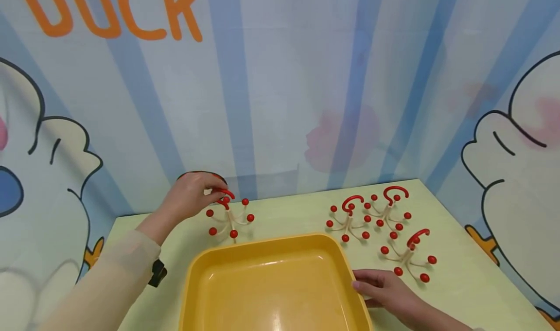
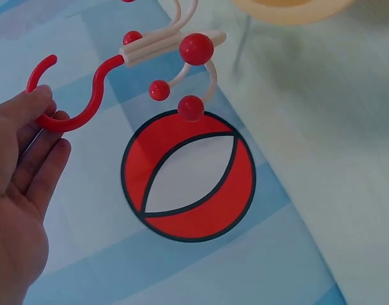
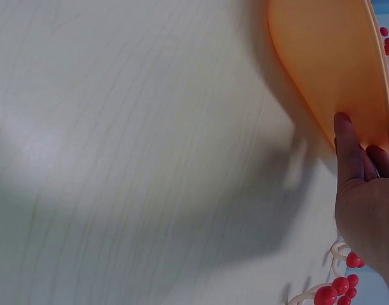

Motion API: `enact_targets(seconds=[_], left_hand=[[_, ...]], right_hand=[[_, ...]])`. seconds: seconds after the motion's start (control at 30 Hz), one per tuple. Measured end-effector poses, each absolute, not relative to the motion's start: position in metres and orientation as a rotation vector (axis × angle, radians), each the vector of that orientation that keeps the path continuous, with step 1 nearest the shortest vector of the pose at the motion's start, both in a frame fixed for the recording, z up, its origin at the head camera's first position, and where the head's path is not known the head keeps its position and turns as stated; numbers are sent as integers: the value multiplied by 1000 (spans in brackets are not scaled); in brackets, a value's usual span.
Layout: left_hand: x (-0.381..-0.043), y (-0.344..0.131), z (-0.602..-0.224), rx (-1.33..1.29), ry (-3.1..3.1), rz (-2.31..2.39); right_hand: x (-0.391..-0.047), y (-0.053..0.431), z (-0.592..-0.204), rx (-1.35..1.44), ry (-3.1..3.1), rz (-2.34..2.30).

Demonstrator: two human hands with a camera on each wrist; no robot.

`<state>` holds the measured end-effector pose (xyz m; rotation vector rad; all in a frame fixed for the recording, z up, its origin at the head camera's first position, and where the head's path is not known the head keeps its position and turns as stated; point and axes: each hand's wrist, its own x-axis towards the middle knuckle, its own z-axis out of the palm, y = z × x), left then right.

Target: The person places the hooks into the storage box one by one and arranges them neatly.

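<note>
My left hand (image 1: 192, 192) pinches the red hook at the top of a cream multi-arm hanger (image 1: 229, 217), whose curved arms end in red balls. The left wrist view shows the thumb and fingers of the left hand (image 2: 20, 165) on the bend of that hanger's hook (image 2: 86, 117). In front stands a bare yellow tray (image 1: 271, 287). My right hand (image 1: 391, 292) grips its right side, thumb at the rim. From the right wrist view, fingers of the right hand (image 3: 366, 197) lie against the tray's outer wall (image 3: 334, 70).
Three similar hangers stand on the right of the pale table (image 1: 463, 272): one hanger (image 1: 348, 221) behind the tray's corner, another hanger (image 1: 388, 212) farther back, a third hanger (image 1: 408, 257) near the right hand. A printed curtain (image 1: 280, 102) encloses the table's back and sides.
</note>
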<state>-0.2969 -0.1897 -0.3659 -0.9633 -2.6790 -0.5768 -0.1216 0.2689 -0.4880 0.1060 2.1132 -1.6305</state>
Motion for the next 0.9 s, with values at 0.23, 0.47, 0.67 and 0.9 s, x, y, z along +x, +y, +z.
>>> enact_targets(seconds=[0.23,0.47,0.67,0.9], left_hand=[[-277,-195,-349,-1006,-2695,-559],[-255,-200,-342,-1038,-2646,-503],[-236,-203,-343,-1022,-2672,-495],[-215,-203,-344,-998,-2679,-539]], right_hand=[[-121,268,-486,101,2111,-1624],[-122,270,-487,93,2107,-1626],[-122,270,-488,89,2105,-1634],[-122,269,-488,105,2091,-1642]])
